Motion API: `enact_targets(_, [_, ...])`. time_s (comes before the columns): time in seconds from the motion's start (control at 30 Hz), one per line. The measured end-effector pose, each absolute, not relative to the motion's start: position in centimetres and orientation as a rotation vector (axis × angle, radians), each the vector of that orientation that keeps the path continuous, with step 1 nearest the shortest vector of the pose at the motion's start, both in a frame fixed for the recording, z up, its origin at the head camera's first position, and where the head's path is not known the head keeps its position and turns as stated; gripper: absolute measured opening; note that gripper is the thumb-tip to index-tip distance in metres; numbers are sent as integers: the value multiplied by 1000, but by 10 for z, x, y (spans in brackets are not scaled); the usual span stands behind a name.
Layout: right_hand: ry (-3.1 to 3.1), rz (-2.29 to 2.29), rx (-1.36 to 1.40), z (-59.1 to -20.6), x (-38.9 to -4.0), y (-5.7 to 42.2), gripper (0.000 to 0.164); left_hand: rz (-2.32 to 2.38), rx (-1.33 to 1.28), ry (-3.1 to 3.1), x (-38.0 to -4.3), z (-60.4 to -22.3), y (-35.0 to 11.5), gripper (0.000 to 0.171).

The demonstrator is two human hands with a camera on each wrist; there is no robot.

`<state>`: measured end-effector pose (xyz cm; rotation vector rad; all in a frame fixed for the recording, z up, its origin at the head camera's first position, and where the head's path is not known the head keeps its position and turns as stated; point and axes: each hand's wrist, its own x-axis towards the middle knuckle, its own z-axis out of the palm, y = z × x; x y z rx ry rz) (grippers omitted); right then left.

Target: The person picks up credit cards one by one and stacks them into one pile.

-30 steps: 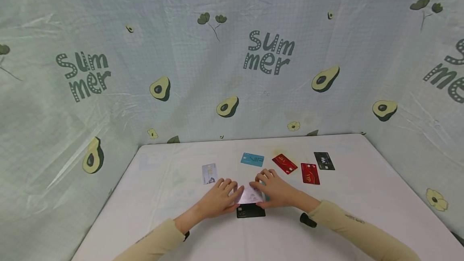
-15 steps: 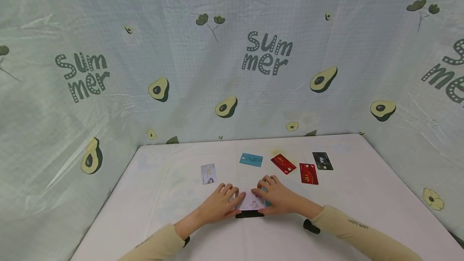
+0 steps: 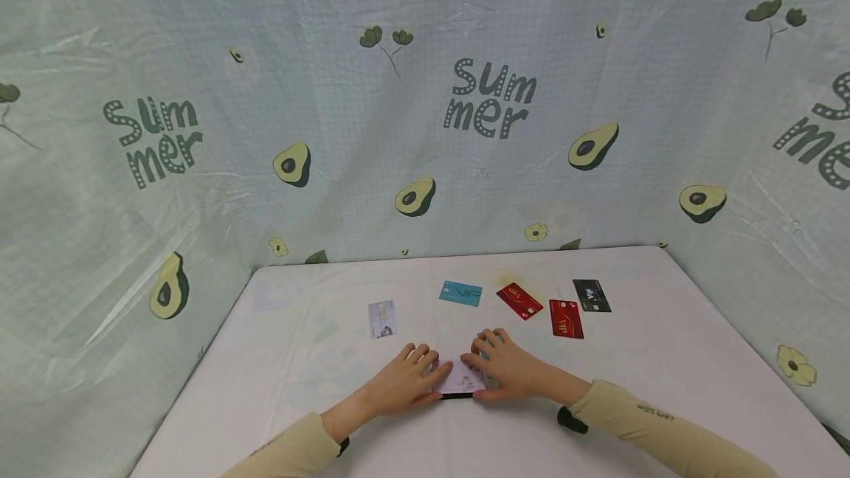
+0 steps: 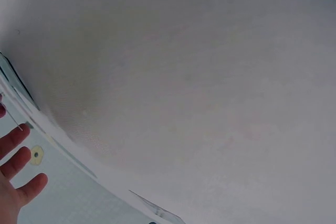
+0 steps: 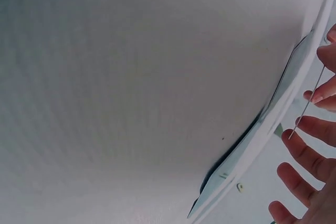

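A pale white card (image 3: 460, 380) is held level between both hands, over a black VIP card (image 3: 457, 395) of which only a thin front strip shows. My left hand (image 3: 406, 382) pinches its left side between thumb and fingers. Its right side is pinched the same way by my right hand (image 3: 506, 367). In the right wrist view the card's thin edge (image 5: 310, 98) sits at the fingers, raised off the table. A bit of a blue card (image 3: 483, 341) peeks out by the right fingers, mostly hidden.
Farther back on the white table (image 3: 319, 360) lie a silver card (image 3: 382, 319), a blue VIP card (image 3: 460, 293), two red cards, one tilted (image 3: 519, 301) and one nearly upright (image 3: 567, 319), and a black card (image 3: 592, 295). A printed curtain (image 3: 332, 94) surrounds the table.
Both hands have moved the white card toward the person, so it covers most of the black card that showed in front of it. The other cards have stayed in place.
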<state>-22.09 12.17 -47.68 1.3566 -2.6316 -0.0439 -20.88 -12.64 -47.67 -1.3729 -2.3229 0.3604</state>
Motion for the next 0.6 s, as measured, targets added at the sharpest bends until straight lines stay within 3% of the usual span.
enact_targets(0.6, [-2640, -106, 1385, -482, -220, 119, 54, 398, -1406, -2316, -208, -479, -127, 44])
